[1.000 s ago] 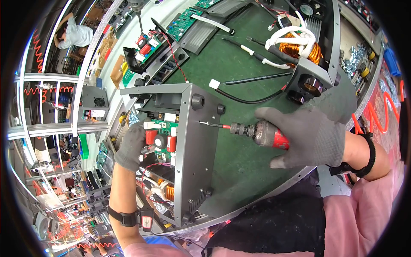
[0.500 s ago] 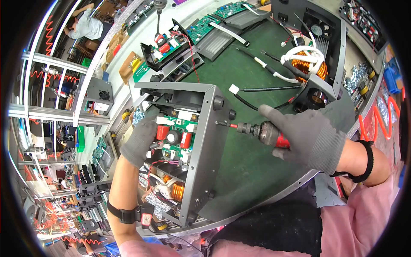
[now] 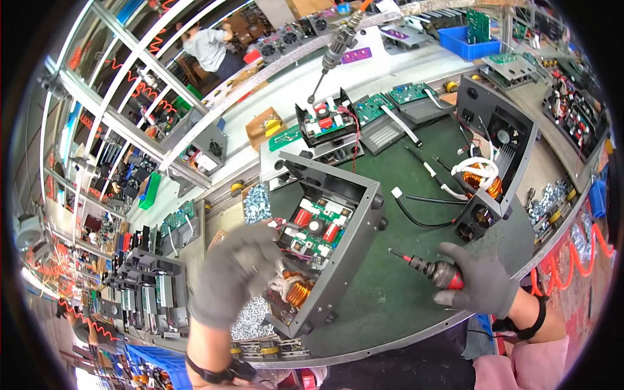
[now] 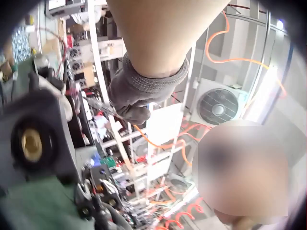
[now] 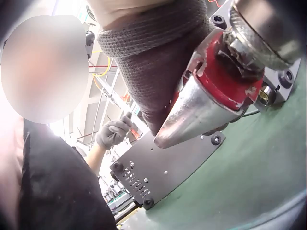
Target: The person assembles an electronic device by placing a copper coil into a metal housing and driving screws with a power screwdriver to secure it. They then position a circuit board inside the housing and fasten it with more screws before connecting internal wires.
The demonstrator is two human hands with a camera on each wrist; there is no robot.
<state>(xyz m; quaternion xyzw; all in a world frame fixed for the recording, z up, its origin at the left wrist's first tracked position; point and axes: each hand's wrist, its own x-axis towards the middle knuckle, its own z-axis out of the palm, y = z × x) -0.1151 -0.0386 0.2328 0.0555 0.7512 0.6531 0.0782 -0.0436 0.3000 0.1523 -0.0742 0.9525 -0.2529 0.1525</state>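
Observation:
My gloved right hand (image 3: 481,279) grips a red and silver power screwdriver (image 3: 446,274). The driver's bit points toward the side panel of a grey metal case (image 3: 344,253), with green bench showing between them. Inside the case sit a green circuit board (image 3: 323,229) with red capacitors and, lower down, a copper-wound coil (image 3: 299,290). My gloved left hand (image 3: 234,276) hovers by the open side of this case, nothing visible in its fingers. In the right wrist view the left hand (image 5: 115,132) appears with loosely bent fingers, beyond the case's panel (image 5: 168,165).
A second open case (image 3: 513,162) with a white-wrapped coil stands at the right of the green bench. Behind are a black tray (image 3: 325,123) with a board and a hanging screwdriver (image 3: 339,49). Loose screws (image 3: 257,203) lie left of the near case.
The bit has come away from the case's side panel, and the right hand has drawn back with the driver. My left hand has left the board's edge and moved toward me. The head view has shifted.

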